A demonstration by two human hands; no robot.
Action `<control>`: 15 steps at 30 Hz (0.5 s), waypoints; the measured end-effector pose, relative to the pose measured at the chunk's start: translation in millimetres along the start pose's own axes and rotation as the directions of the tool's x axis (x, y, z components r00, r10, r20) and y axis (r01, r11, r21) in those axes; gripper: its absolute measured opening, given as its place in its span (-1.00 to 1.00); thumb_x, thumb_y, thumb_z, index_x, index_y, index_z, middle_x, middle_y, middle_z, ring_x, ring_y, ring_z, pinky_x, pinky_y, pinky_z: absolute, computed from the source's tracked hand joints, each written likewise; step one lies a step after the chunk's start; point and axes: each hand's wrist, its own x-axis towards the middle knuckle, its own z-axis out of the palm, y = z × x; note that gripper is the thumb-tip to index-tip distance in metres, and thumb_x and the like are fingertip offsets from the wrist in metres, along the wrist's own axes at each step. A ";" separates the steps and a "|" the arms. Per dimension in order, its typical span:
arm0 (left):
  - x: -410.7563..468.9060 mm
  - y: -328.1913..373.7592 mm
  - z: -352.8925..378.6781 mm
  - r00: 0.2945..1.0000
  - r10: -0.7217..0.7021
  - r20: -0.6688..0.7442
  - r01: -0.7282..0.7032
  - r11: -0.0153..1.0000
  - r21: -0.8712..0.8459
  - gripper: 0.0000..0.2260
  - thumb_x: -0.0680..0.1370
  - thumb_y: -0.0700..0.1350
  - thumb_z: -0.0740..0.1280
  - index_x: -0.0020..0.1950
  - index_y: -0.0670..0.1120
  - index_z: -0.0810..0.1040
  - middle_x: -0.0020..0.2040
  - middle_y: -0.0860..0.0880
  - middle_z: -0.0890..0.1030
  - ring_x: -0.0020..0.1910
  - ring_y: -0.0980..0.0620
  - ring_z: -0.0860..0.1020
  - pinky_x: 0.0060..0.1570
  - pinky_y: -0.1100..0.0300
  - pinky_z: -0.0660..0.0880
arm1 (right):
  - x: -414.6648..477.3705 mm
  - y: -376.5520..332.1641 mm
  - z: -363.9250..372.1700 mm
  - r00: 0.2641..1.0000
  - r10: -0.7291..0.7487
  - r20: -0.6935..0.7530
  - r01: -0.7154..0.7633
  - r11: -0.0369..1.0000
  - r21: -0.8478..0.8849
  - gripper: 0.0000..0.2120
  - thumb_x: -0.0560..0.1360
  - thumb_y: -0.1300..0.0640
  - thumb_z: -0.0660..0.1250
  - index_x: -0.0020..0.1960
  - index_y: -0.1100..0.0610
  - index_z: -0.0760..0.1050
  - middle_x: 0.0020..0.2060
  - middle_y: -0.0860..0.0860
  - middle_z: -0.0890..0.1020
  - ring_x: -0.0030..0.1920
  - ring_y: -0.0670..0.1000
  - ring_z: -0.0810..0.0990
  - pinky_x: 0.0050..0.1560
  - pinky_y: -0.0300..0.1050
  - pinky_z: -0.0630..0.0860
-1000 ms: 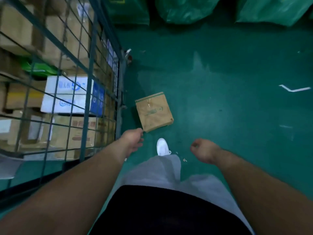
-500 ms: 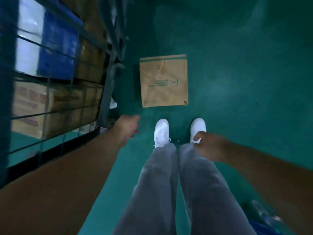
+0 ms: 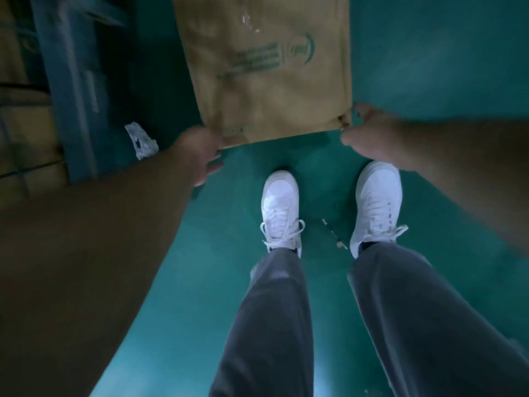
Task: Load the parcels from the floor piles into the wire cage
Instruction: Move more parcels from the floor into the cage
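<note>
Beside parcel (image 3: 266, 67), cage post (image 3: 77, 90); paper scrap (image 3: 141, 140)

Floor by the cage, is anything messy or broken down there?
Yes. A crumpled white paper scrap lies on the floor beside the cage. Small crumbs sit between the shoes, and the parcel looks frayed at its near right corner.

The parcel (image 3: 266, 70) is showing matt, creased brown paper under a glossy tape (image 3: 249, 21) strip. The floor (image 3: 429, 67) is gleaming smooth and semi-glossy, the cage (image 3: 77, 90) showing painted metal. The trousers (image 3: 272, 325) are hanging as matt cloth over smooth shoes (image 3: 280, 202).
</note>
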 end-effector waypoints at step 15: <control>-321.1 -45.4 -37.6 0.983 0.045 -0.179 -0.131 0.852 -0.507 -0.71 0.56 -0.34 0.23 0.21 -0.07 0.51 -0.14 -0.03 0.60 -0.23 0.02 0.57 -0.40 0.33 0.47 | -279.1 -23.3 -81.9 0.983 -0.150 0.102 0.127 0.970 0.207 -0.56 0.29 0.17 0.33 0.17 0.05 0.56 -0.14 0.01 0.71 -0.12 -0.05 0.63 -0.15 -0.17 0.49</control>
